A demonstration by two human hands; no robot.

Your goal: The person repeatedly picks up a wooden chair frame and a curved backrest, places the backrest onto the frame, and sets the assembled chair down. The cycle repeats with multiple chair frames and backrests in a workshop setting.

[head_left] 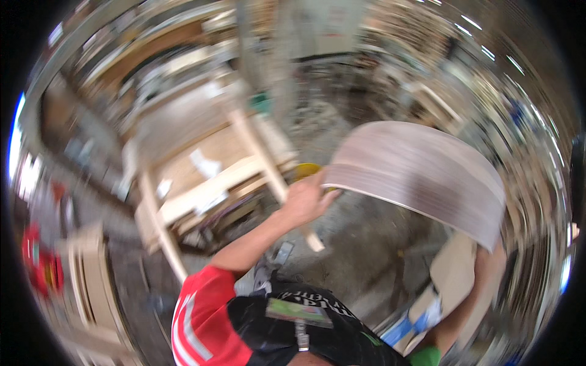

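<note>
A wide, curved wooden panel [415, 168] with brownish-grey grain arches between my two hands, to the right of my body. My left hand [307, 198] grips its left end, with the thumb under the lower edge. At the panel's right end my right hand [490, 259] holds the lower corner; most of its fingers are hidden. Below the panel, near my right forearm, is a pale board with a rounded edge [453, 262]. Motion smears much of the picture.
To the left stands a wooden frame table [204, 204] with boards and white scraps on it. Behind it is a yellow round object [306, 171]. Flat boards [91, 283] lean at the lower left beside a red object [41, 262]. Stacked curved wood pieces [531, 226] line the right side.
</note>
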